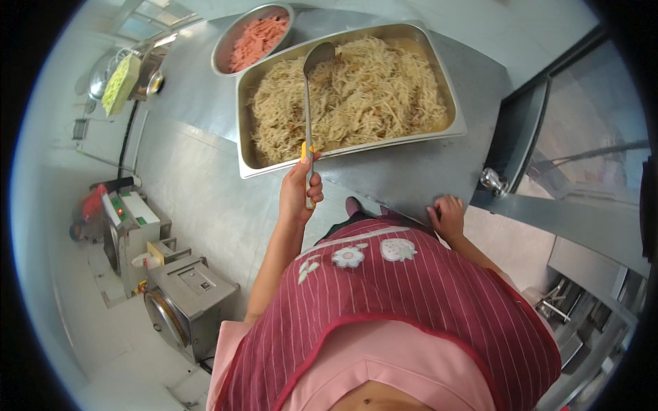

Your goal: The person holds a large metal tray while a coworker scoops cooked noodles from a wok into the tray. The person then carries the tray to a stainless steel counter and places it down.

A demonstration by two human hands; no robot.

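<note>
My left hand (302, 187) grips the yellow and grey handle of a metal ladle (308, 113). The ladle's bowl lies over the heap of shredded pale food (380, 97), near the far side of a large rectangular steel pan (354, 149). Pale liquid shows at the pan's right end. My right hand (448, 216) rests at the near edge of the steel table (390, 167), its fingers curled; nothing shows in it. Behind the pan's left corner stands a round metal bowl (222, 49) with pink strips of food (259, 41).
At the right, a metal knob-like fitting (494, 181) sits beside a dark-framed glass panel (586, 118). Steel equipment with a round door (167, 318) stands on the floor at lower left. A light green basket (122, 85) is at upper left.
</note>
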